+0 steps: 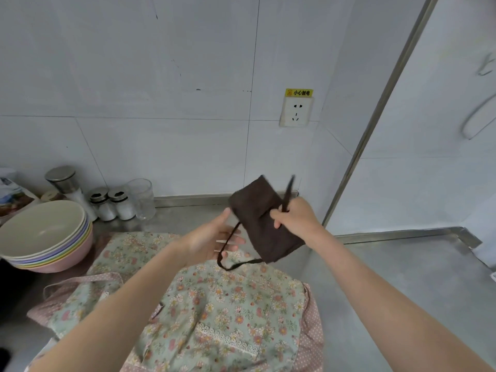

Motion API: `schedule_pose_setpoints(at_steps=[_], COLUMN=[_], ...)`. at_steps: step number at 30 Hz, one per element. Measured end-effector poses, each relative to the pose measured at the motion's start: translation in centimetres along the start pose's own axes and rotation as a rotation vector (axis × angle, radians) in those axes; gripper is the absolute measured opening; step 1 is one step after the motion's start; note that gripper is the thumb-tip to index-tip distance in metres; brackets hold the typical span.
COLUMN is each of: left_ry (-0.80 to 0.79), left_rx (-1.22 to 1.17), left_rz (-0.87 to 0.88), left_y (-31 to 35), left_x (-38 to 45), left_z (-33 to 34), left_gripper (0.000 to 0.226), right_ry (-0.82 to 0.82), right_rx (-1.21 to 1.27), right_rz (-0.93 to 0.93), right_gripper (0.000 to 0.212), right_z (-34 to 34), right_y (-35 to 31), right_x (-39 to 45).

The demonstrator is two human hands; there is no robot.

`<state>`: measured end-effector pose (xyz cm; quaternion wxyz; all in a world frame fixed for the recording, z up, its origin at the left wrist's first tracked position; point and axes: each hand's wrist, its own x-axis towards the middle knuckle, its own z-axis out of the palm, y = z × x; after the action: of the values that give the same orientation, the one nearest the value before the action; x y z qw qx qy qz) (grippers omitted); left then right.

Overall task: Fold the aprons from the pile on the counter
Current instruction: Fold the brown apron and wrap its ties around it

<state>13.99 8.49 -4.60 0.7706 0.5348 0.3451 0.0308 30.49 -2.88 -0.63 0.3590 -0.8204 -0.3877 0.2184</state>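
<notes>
Right hand: the right hand (pixel 294 217) grips the brown apron (pixel 264 224), folded small, and pinches one of its dark straps (pixel 288 191), which sticks up blurred above the fist.
Left hand: the left hand (pixel 214 238) is spread flat, palm up, fingers straight, just beside the brown bundle; a second strap (pixel 228 247) loops down across its fingers.
Aprons: two seen. The brown one is held in the air above the counter (pixel 389 277); the floral apron (pixel 214 304), with pink dotted trim, lies spread on the counter under both arms.
Bowls: one stack (pixel 44 234) at far left; the count is unclear.
Shakers: two small (pixel 106 204), one taller jar (pixel 64 181) behind.
Glass: one (pixel 141 198), beside the shakers.
Socket: one (pixel 296 111) on the wall, under a yellow label.
</notes>
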Motion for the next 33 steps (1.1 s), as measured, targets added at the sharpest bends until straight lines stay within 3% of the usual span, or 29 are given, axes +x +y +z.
schedule_pose_setpoints(at_steps=[1,3,5,6,10,13,16,18,22,27,30,33], left_ry=[0.035,0.098,0.033,-0.018,-0.054,0.048,0.1,0.068,-0.01,-0.15,-0.177,-0.226], left_rx=[0.044,0.468,0.971,1.102,1.168,0.847,0.344,0.145,0.245,0.462,0.447,0.481], left_rz=[0.024,0.099,0.169,0.224,0.359,0.301,0.1,-0.008,-0.151,-0.333,-0.404,-0.453], left_y=[-0.6,-1.4,-1.7,-1.6,1.1,1.7,-0.5,-2.5,-5.3,-6.5,-6.6,-6.6], left_x=[0.0,0.3,0.6,0.7,0.4,0.7,1.0,1.1,1.7,3.2,4.6,5.6], left_z=[0.1,0.3,1.2,1.8,3.8,3.3,2.9,2.8,2.7,1.8,1.0,0.8], left_gripper=[0.048,0.035,0.036,0.036,0.03,0.033,0.03,0.027,0.025,0.026,0.028,0.026], right_ry=[0.06,0.132,0.156,0.154,0.043,0.036,0.037,-0.068,-0.258,-0.457,-0.304,-0.166], right_rx=[0.109,0.164,-0.088,-0.272,-0.758,-0.95,-0.865,-0.734,-0.235,-0.147,0.034,0.538], right_rz=[0.045,0.087,0.033,-0.028,-0.287,-0.428,-0.339,-0.234,0.012,0.125,0.235,0.415], right_gripper=[0.033,0.03,0.032,0.033,0.016,0.009,0.007,0.02,0.03,0.029,0.03,0.029], right_z=[-0.1,0.0,0.6,1.0,3.6,6.0,7.7,9.1,11.1,12.3,11.6,10.5], right_y=[0.3,0.6,0.8,0.8,1.0,1.9,3.4,4.9,7.9,9.6,10.0,9.4], right_x=[0.2,0.4,0.7,0.7,-0.9,-2.9,-4.2,-5.1,-6.2,-5.6,-4.4,-3.4])
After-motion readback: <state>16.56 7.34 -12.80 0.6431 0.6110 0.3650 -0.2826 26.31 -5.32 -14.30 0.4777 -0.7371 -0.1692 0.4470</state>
